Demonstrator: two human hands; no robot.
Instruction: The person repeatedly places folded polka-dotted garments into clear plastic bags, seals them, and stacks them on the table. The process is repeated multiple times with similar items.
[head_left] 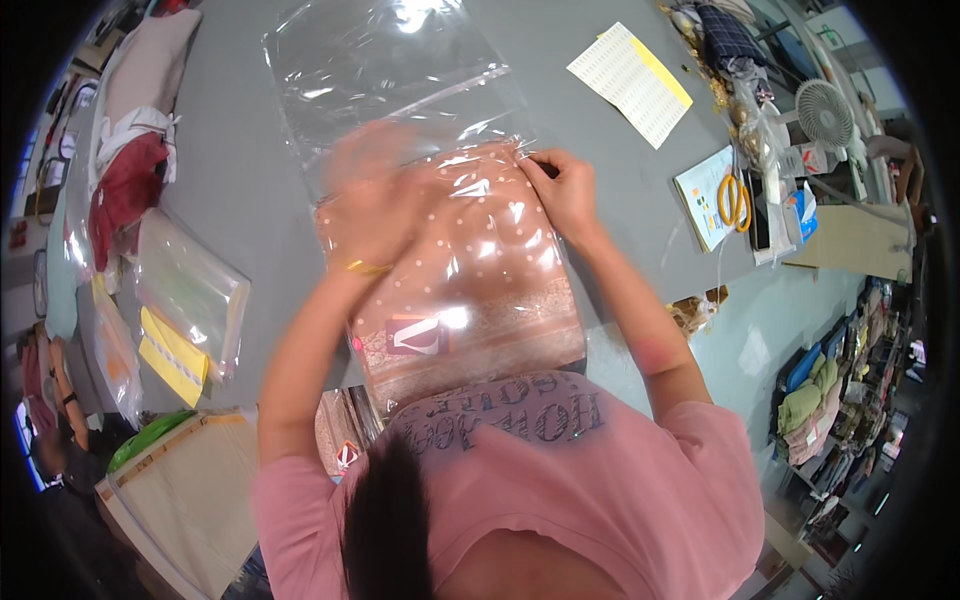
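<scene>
A clear plastic bag [390, 85] lies lengthwise on the grey table in front of me. Inside its nearer part is a folded brownish-pink cloth [487, 235] with pale dots, with a lace-like band and a small dark red label toward my body. My right hand [566, 197] pinches the bag at the cloth's far right corner, thumb and fingers closed. Over the far left of the cloth, my left hand [372, 205] is smeared by motion, so its fingers cannot be made out. A yellow band circles that wrist.
Flat clear bags [190, 270] and a yellow slip [172, 357] lie at the left, below a dark red cloth [128, 190]. On the right are a printed sheet [630, 85], a booklet [703, 200], orange-handled scissors [734, 203] and a small fan [825, 112].
</scene>
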